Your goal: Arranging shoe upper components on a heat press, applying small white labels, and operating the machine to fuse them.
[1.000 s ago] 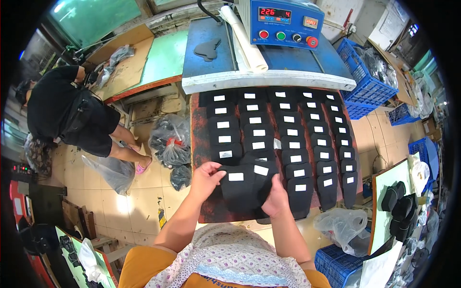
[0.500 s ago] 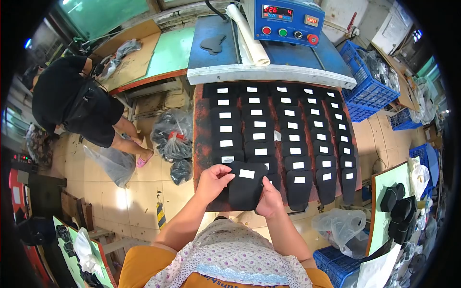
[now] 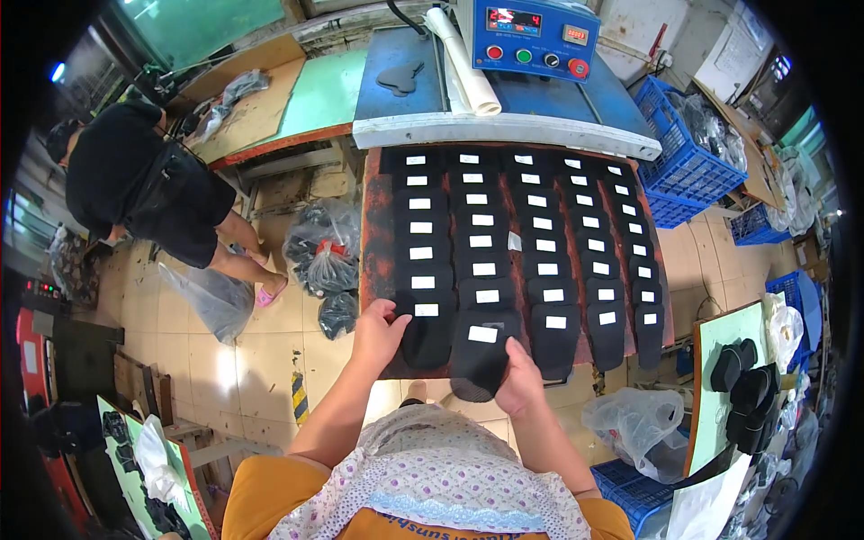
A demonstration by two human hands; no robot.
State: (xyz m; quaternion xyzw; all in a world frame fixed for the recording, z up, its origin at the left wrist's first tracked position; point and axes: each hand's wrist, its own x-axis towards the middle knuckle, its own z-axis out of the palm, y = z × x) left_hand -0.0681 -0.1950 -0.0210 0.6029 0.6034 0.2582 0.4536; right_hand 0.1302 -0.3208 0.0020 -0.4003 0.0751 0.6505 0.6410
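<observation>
My right hand (image 3: 519,378) grips the right edge of a black tongue-shaped fabric piece (image 3: 481,364) with a white label, its thumb on the edge and its other fingers mostly hidden. That piece lies over the near end of the second column, its lower end past the table's front edge. At the front of the left column is another labelled black piece (image 3: 427,340). My left hand (image 3: 378,335) is at that piece's left edge, fingers bent and thumb apart, with nothing visible between them. Several columns of overlapping labelled black pieces (image 3: 544,236) cover the reddish-black board (image 3: 380,211).
Beyond the board stands a blue heat press (image 3: 504,135) with a control box (image 3: 531,40) and a white roll (image 3: 461,63). Blue crates (image 3: 688,157) are at right, plastic bags (image 3: 324,247) on the floor at left. A person in black (image 3: 144,180) bends at far left.
The piece both hands held now appears laid at the front of the left column. My left hand has drawn slightly left and its fingers have loosened; my right hand grips a piece at the second column.
</observation>
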